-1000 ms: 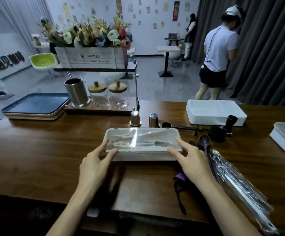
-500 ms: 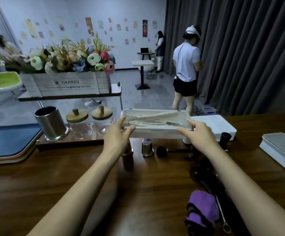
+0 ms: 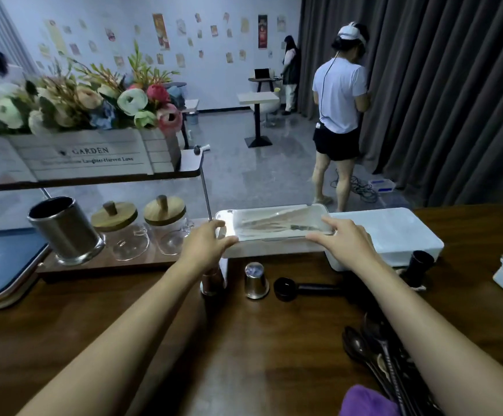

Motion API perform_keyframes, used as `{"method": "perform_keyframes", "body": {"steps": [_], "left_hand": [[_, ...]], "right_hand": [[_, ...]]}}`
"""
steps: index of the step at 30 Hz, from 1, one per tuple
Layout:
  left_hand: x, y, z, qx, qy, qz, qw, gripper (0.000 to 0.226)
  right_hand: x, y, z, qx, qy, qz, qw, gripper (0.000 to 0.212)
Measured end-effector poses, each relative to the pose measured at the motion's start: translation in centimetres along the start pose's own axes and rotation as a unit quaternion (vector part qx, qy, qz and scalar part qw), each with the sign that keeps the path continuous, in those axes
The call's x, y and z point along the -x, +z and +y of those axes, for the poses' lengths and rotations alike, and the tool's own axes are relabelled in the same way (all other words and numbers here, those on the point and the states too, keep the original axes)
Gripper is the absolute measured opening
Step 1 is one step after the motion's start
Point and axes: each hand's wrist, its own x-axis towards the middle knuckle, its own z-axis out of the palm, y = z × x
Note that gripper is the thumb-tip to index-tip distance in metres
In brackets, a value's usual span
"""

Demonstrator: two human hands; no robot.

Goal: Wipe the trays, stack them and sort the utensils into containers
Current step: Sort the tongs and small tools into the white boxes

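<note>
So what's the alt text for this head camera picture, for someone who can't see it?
A person's left hand and right hand hold a clear-lidded box by its ends at the far side of a wooden table. A white box sits just right of it; a metal cup and two glass jars stand to the left.

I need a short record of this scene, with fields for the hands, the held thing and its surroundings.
Hands: left hand and right hand grip the lidded box by its ends
Contents: pale utensils under a clear lid
Place: beside the white bin; resting or lifted, unclear
Near right arm: dark spoons, purple cloth
Far left: stacked trays
</note>
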Motion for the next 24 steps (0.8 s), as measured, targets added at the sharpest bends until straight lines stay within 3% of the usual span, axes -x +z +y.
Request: {"method": "perform_keyframes", "body": {"steps": [8,16,24], "left_hand": [[-2.1,1.3,-1.4,-0.106,0.016,-0.016,0.994,0.066],[-1.8,1.8,-2.2,-0.152,0.032,0.013,0.988,0.062],[0.1,1.9,-1.8,-0.167,0.045,0.049,0.984,0.048]], "right_hand": [[-1.9,2.1,2.2,0.053,-0.006,-0.006,0.999,0.079],[-1.3,3.1,2.6,0.088,-0.029,-0.003,0.996,0.068],[-0.9,2.8,2.3,0.182,-0.038,-0.029,0.982,0.070]]}}
